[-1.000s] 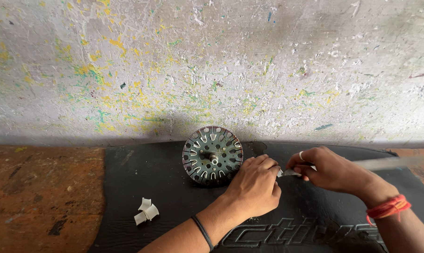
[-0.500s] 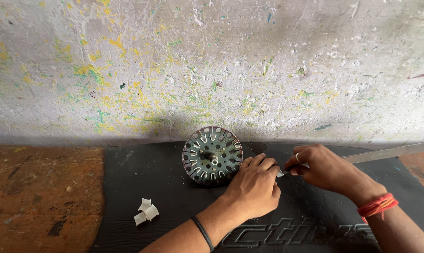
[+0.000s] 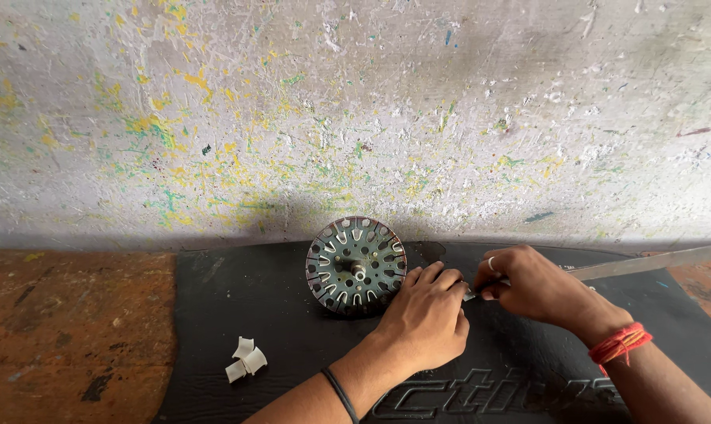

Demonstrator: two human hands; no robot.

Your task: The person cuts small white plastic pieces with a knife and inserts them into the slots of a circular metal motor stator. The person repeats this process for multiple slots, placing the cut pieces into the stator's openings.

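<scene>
A pale wall (image 3: pixel 355 110), chipped and flecked with yellow and green paint, fills the far part of the scene. Below it lies the tabletop: a rust-brown surface (image 3: pixel 65 330) at left and a black rubber mat (image 3: pixel 277 385) with raised lettering across the centre and right. On the mat, close to the wall, sits a round slotted metal motor core (image 3: pixel 355 265) with a centre shaft, its slotted face turned toward the camera. The left hand (image 3: pixel 426 318), a black band on its wrist, rests on the mat just right of the core, fingers curled and closed, fingertips near the core's right edge; what it pinches cannot be told. The right hand (image 3: pixel 532 286), wearing a ring and a red thread wristband, is closed around a long flat metal strip (image 3: pixel 654 263) that runs out to the right edge; the strip's near end meets the left hand's fingertips. A few small white paper pieces (image 3: pixel 245 360) lie on the mat at near left, well apart from both hands.
</scene>
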